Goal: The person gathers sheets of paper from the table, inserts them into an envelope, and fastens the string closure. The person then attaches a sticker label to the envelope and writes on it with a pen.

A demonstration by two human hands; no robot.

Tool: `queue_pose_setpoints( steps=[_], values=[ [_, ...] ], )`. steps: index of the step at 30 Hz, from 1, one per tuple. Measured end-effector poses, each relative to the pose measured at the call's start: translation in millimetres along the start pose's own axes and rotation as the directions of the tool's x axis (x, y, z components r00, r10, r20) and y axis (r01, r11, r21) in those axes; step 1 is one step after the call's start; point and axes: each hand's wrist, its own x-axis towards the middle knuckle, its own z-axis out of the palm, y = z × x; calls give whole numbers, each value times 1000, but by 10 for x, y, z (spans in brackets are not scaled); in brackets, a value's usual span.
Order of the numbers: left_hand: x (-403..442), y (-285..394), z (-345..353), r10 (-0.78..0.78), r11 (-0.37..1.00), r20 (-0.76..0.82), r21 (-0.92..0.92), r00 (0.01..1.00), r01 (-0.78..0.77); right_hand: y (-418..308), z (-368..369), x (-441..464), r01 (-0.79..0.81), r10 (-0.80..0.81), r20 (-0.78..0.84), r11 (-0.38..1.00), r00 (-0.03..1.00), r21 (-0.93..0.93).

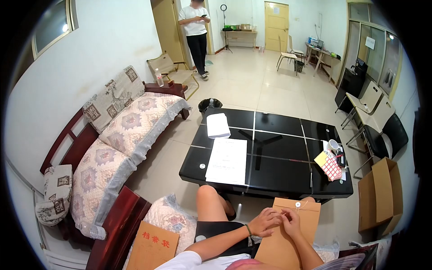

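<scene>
A brown paper document envelope (288,252) lies across my lap, its flap end toward the table. On the flap sits a white button closure (298,204) with a thin string. My left hand (264,222) and my right hand (291,222) meet above the envelope's upper part, just below the button. Their fingers are bent and the fingertips come together; whatever is between them is too small to make out. To my left, a second brown envelope (153,246) with red characters rests on the patterned seat cover.
Ahead stands a black glossy table (279,175) with a printed sheet (227,159), a paper stack (218,126), label sheets (330,165) and a tape roll (332,145). An open cardboard box (380,195) is at right, a sofa (130,121) at left. A person (195,27) stands behind.
</scene>
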Motion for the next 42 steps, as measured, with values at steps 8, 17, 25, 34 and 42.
queue_pose_setpoints(
  steps=[8,17,25,34,42],
  values=[
    [23,19,-13,-15,1000,1,16,1000,15,26,-31,3,-14,14,28,1000,1000,0],
    [17,31,-25,-14,1000,10,6,1000,14,-42,-17,15,0,0,6,999,1000,-37],
    [35,9,-26,-2,1000,6,17,1000,2,-180,-21,43,59,-60,-12,994,998,-90],
    [22,4,-22,-12,1000,15,15,1000,11,-112,-23,41,65,-65,7,994,998,-89],
    [21,-3,-10,0,1000,8,29,1000,0,-151,-22,45,83,-85,-6,989,996,-124]
  ],
)
